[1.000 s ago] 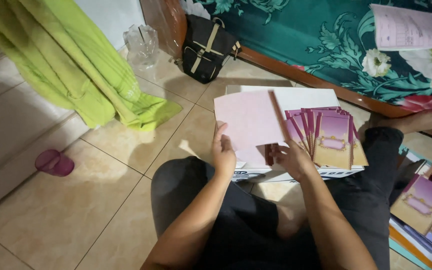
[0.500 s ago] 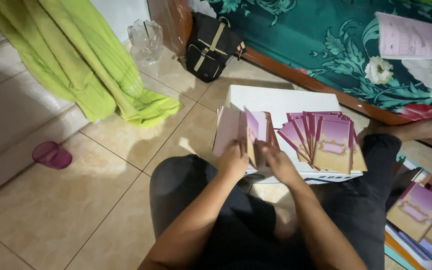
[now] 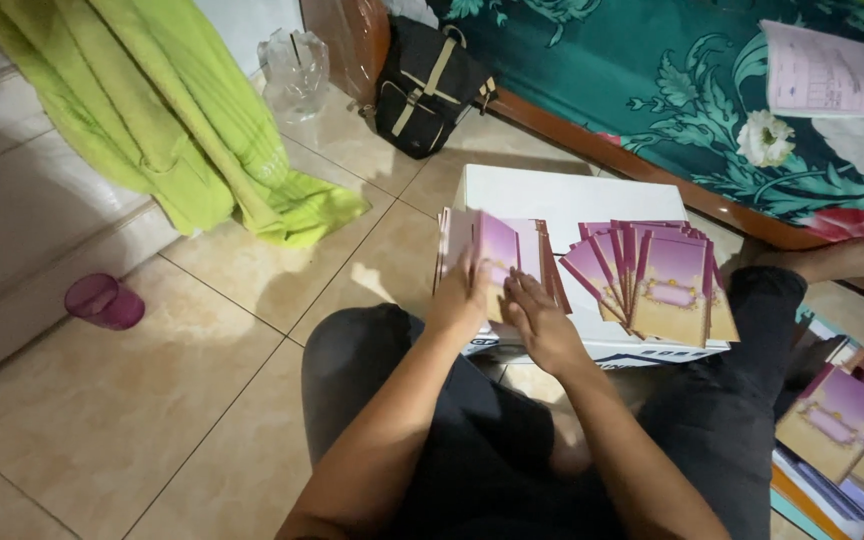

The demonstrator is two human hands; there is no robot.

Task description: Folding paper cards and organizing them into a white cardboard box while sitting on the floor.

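1. We sit on the tan tiled floor [image 3: 132, 400], our left hand [image 3: 462, 300] and right hand [image 3: 542, 325] side by side, both pressing on a folded pink-and-purple paper card [image 3: 497, 250].
2. The card lies on a white cardboard box [image 3: 572, 195] that serves as our bench, just in front of our knees; the left hand's fingers grip the card's near edge, the right hand lies flat beside it, fingers loosely apart.
3. Just right of the card, a fanned stack of purple-and-gold cards [image 3: 657, 280] rests on the same box.
4. More of these cards [image 3: 847, 425] lie at the far right, beside our leg.
5. Across the floor: a lime-green cloth [image 3: 182, 130] hanging down, a small purple plastic cup [image 3: 102, 300], a black backpack with tan straps [image 3: 427, 85] and a teal floral bedspread [image 3: 672, 90].
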